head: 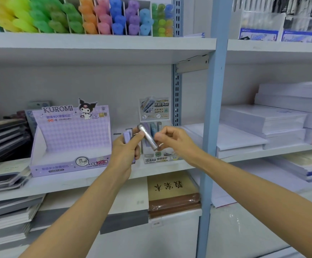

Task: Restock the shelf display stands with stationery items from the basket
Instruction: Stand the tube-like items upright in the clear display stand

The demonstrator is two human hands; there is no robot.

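Left hand [125, 149]: fingers curl round a small bunch of lilac tubes [128, 135], held upright in the palm; the thumb [139, 134] reaches up to the top end of the grey tube [148, 137].
Right hand [175, 141]: fingertips [158, 137] pinch the grey tube on its lower half, and the other fingers are curled in.
Grey tube: between the two hands and touched by both. Which hand bears its weight I cannot tell.
Long axis: tilted, with the top end up by the left thumb and the bottom end down towards the right palm.
Stand [158, 159]: just behind and below the right fingertips, on the shelf [95, 178]. More tubes stand upright in it.
Kuromi box [69, 144]: away on the far side of the left hand, well off from the right fingers.
Nearer hand: the right, which is almost over the stand.
Step, as I judge it: passing one tube from left to right for slotting.
Next move needs: the tube turned upright, then lowered away from the palm into a free slot.
Risk: knocking the tubes already standing there.
Basket: not in view.
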